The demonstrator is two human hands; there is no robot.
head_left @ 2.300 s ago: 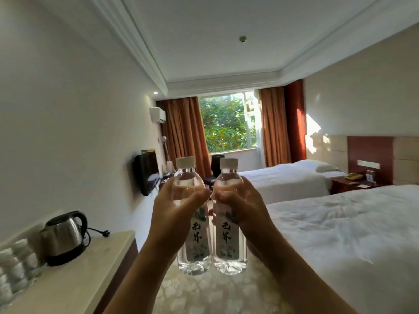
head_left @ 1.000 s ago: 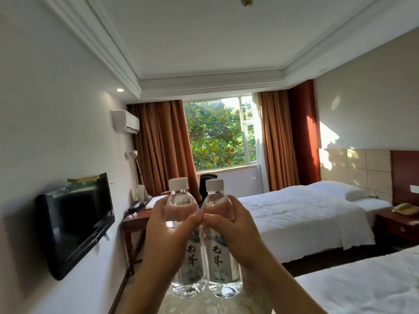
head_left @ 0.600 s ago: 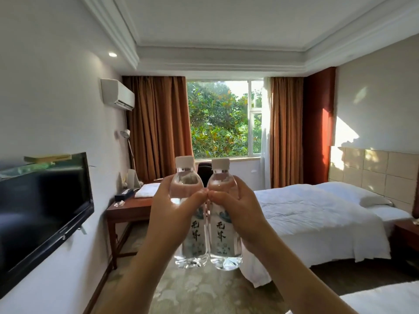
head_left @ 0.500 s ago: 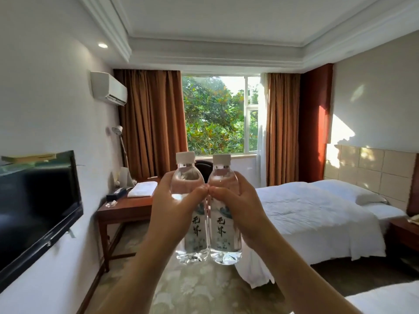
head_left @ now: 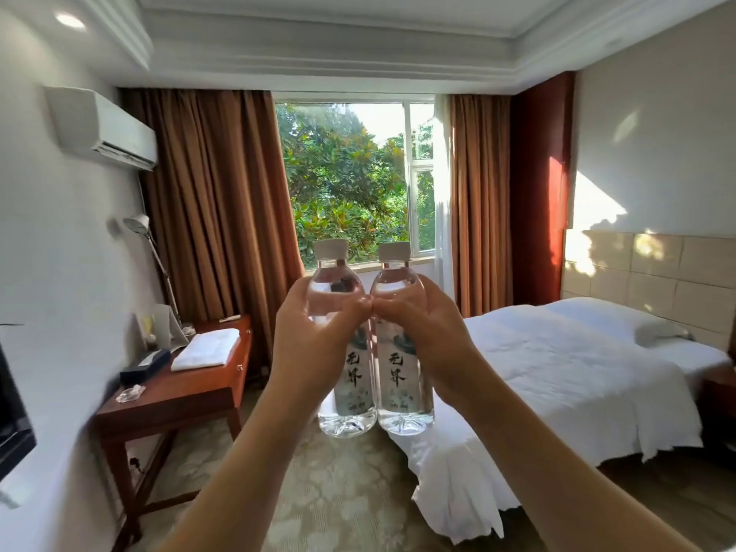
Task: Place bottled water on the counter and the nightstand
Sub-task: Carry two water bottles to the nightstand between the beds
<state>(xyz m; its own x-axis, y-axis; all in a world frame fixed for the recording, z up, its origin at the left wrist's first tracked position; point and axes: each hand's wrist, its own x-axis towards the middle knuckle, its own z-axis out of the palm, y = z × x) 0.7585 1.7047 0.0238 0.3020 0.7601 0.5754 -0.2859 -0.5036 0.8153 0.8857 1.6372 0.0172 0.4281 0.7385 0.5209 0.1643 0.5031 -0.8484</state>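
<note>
Two clear water bottles with white caps and pale printed labels stand upright, side by side and touching, held out in front of me at chest height. My left hand (head_left: 314, 344) is wrapped around the left bottle (head_left: 350, 396). My right hand (head_left: 428, 336) grips the right bottle (head_left: 406, 392). Thumb tips of both hands meet between the bottles. A dark wooden nightstand (head_left: 717, 396) shows only as a sliver at the right edge, beyond the bed.
A wooden desk (head_left: 187, 388) stands against the left wall with a folded white towel (head_left: 207, 348), a black tissue box (head_left: 145, 366) and a lamp. A white bed (head_left: 557, 376) fills the right side. Patterned carpet runs between them toward the curtained window (head_left: 350, 181). A wall TV (head_left: 12, 412) edges in at left.
The view has travelled forward through the room: counter and kettle dropped out of sight, the TV slid off left, desk and window came closer. Both hands kept the bottles together.
</note>
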